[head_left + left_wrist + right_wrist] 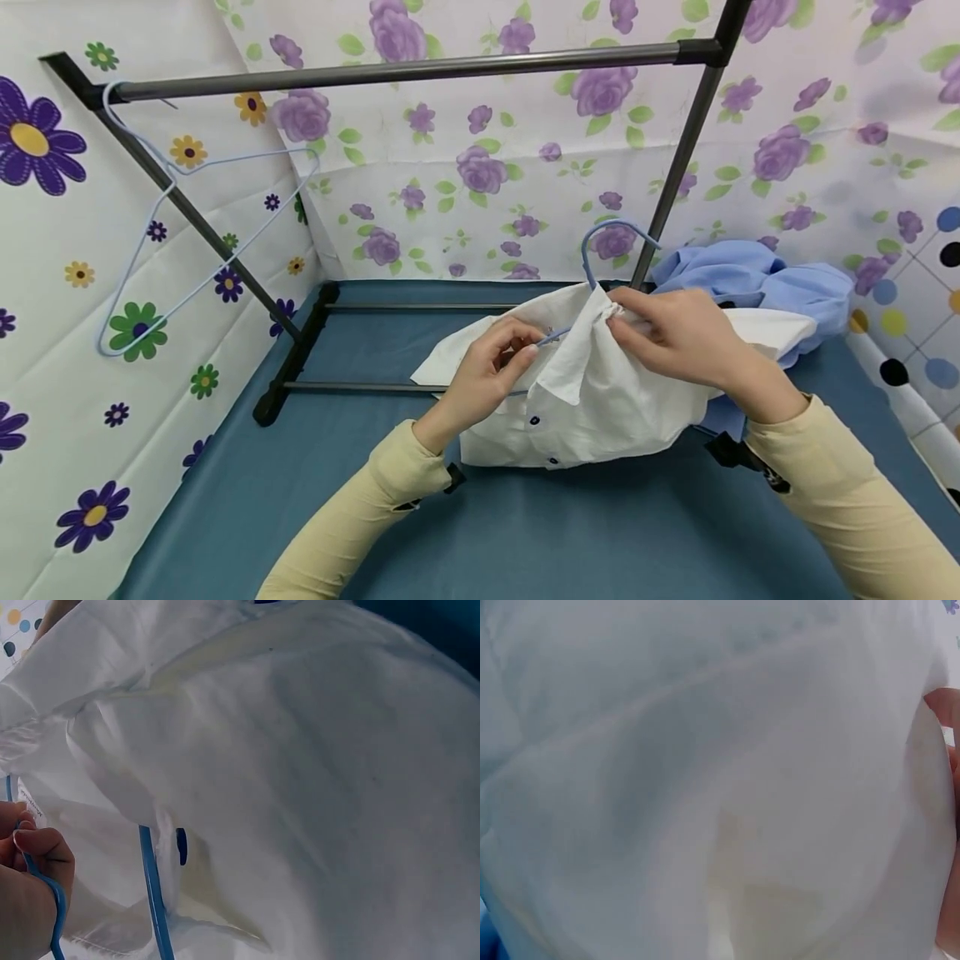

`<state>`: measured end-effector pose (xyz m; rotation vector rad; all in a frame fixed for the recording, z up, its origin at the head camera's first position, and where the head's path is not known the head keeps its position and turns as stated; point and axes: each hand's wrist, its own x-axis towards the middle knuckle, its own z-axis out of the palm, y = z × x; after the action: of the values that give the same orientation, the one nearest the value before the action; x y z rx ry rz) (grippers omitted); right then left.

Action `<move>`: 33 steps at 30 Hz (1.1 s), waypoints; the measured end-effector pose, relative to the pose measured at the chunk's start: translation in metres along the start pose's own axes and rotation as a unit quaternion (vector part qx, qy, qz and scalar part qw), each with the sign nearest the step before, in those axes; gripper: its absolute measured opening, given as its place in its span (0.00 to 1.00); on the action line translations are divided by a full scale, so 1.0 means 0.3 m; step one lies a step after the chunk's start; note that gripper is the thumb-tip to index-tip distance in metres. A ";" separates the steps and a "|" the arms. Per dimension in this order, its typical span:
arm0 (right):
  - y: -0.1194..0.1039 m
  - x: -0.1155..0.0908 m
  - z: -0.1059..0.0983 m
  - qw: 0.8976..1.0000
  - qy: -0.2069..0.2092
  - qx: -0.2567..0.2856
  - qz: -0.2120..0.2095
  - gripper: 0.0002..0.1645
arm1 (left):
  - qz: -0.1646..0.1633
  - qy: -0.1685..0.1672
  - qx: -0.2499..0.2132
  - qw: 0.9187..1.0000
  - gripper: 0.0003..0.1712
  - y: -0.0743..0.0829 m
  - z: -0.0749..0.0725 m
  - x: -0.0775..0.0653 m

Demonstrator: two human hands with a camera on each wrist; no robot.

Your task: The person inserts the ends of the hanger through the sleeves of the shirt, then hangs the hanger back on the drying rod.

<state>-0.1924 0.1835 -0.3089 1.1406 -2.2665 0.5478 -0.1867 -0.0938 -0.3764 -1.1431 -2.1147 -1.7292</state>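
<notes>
A white shirt [600, 408] with dark buttons is bunched up in front of me, a blue hanger [611, 225] partly inside it. The hanger's hook rises above the shirt's collar. My left hand [491, 367] pinches the hanger's wire arm at the collar opening; the left wrist view shows this hand's fingertips [37, 840] around the blue wire. My right hand [678, 342] grips the gathered collar fabric just below the hook. In the right wrist view the white cloth fills most of the picture, with part of the right hand [949, 825] at its edge.
A dark metal rack [405, 71] stands on the blue-green tabletop [525, 533], its top bar across the back. Another blue hanger [217, 275] hangs at the bar's left end. A light blue garment [757, 275] lies crumpled behind the shirt at the right. Flower-printed sheets surround the table.
</notes>
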 end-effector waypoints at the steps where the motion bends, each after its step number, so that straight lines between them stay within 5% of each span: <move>1: -0.001 0.004 0.001 1.000 0.003 -0.003 0.000 0.18 | -0.004 0.000 -0.001 1.000 0.08 -0.001 0.002 0.000; 8: 0.004 0.009 0.001 0.999 -0.007 0.033 -0.007 0.12 | 0.004 -0.010 0.044 0.999 0.10 0.009 -0.023 -0.009; 12: 0.011 0.001 -0.004 0.998 -0.009 0.061 -0.019 0.11 | 0.048 0.010 0.096 0.994 0.12 0.040 -0.088 -0.015; 15: 0.018 -0.008 -0.021 0.998 0.003 0.064 -0.022 0.10 | 0.049 0.043 0.124 0.990 0.14 0.061 -0.151 -0.012; 19: 0.021 -0.020 -0.043 0.997 0.017 0.070 -0.021 0.09 | -0.019 0.051 0.141 0.989 0.16 0.059 -0.222 -0.009; 26: 0.008 -0.017 -0.047 0.997 0.026 0.066 -0.028 0.15 | -0.175 -0.046 0.064 0.981 0.23 -0.007 -0.257 -0.028; 33: 0.000 -0.027 -0.039 0.996 0.054 0.055 -0.039 0.20 | -0.227 -0.095 -0.004 0.969 0.23 -0.067 -0.244 -0.054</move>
<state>-0.1852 0.1950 -0.3049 1.2180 -2.1122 0.6941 -0.2121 -0.1673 -0.3784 -0.9039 -2.6566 -1.8660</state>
